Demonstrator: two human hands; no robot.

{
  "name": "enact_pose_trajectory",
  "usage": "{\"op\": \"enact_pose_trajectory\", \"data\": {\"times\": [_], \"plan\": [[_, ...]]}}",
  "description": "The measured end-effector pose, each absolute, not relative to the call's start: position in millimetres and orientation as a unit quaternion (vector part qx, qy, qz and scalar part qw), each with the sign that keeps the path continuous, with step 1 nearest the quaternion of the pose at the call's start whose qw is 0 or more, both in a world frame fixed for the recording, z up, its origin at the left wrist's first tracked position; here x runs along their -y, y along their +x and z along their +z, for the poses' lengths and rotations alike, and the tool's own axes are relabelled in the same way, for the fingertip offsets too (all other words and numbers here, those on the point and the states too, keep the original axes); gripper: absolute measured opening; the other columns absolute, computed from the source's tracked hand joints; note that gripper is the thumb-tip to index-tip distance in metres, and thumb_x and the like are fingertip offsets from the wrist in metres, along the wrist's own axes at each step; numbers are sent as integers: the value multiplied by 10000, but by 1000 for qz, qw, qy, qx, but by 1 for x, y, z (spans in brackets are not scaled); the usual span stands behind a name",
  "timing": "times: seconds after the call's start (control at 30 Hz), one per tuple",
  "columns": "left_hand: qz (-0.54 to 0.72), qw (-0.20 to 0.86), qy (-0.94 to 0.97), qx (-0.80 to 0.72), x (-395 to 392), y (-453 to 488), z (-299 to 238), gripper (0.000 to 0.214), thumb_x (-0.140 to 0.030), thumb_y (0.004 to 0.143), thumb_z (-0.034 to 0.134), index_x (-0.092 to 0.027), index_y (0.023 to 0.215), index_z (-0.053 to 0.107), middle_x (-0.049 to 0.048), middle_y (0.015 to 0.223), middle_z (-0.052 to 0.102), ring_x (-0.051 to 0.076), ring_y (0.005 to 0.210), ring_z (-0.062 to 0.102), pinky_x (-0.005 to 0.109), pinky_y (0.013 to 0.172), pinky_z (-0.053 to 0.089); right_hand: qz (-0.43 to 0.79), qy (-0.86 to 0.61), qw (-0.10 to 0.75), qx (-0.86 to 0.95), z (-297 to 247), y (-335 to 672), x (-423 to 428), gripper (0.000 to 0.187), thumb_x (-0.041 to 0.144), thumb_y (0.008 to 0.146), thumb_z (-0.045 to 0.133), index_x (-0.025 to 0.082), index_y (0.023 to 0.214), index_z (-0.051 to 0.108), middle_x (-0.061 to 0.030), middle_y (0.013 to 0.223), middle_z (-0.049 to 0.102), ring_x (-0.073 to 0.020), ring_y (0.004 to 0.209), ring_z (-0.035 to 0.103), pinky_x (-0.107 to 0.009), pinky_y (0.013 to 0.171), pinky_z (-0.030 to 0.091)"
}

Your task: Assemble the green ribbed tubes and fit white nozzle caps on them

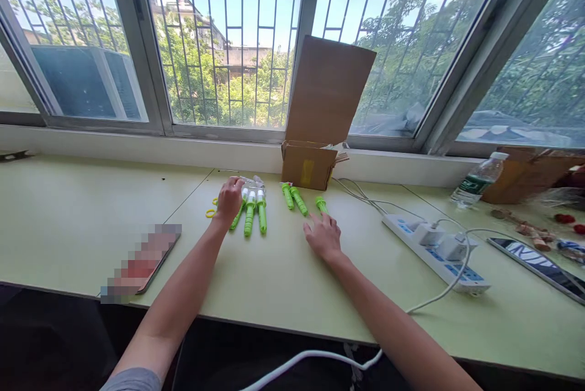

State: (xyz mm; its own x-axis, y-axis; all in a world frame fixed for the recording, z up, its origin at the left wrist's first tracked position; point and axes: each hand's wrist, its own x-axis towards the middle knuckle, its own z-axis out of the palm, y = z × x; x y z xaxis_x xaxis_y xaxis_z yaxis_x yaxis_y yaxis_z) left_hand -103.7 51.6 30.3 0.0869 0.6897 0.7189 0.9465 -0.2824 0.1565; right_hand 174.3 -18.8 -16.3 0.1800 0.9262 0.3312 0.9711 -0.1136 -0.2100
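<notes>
Green ridged tubes point(249, 217) lie mid-table in front of us, three of them side by side with white tops pointing to the far side. To their right rest a pair of green tubes point(298, 201) and a lone green tube point(321, 203).

Our left hand point(228, 201) is over the leftmost of the three, fingers bent toward some clear plastic point(254, 182) at the white tops; we cannot tell whether they grip anything. Our right hand point(325, 237) has its fingers loosely curved at the near end of the lone green tube, and we cannot tell whether they have closed on it.

Yellow rings point(211, 213) sit just left of our left hand; a careless sweep could scatter them. The tubes look round, so a nudge might roll one toward the near edge or knock its neighbours askew.

Farther off, a cardboard box point(299, 165) stands with its tall flap raised, which a bump might tip. On the right, the cable point(439, 293) from the power strip point(404, 234) passes under our right forearm point(393, 312); snagging it could drag the strip.
</notes>
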Motion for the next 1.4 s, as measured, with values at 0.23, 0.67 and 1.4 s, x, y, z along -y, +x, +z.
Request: {"op": "enact_pose_trajectory", "data": {"times": [0.23,0.67,1.4], "plan": [[-363,158,-722,567,-48,-87,24,281,-183,931,344,-216,1059,591,61,1020,639,195,891,614,286,727,434,-68,-765,194,610,-18,187,10,476,424,848,441,231,1271,545,-147,1330,409,-322,1235,344,-454,924,370],[-376,121,-728,560,-42,-79,22,303,-279,960,311,-206,1144,540,77,1054,629,178,860,618,267,684,425,-88,-781,206,583,-13,189,12,463,395,838,457,210,1254,543,-173,1247,424,-339,1132,401,-475,847,397],[-433,139,-800,393,-41,-60,8,145,-169,916,399,-200,982,524,34,911,670,146,751,632,242,597,424,-64,-752,325,570,-18,198,2,318,155,839,422,113,1148,486,-168,1031,476,-281,996,499,-375,795,423]]}}
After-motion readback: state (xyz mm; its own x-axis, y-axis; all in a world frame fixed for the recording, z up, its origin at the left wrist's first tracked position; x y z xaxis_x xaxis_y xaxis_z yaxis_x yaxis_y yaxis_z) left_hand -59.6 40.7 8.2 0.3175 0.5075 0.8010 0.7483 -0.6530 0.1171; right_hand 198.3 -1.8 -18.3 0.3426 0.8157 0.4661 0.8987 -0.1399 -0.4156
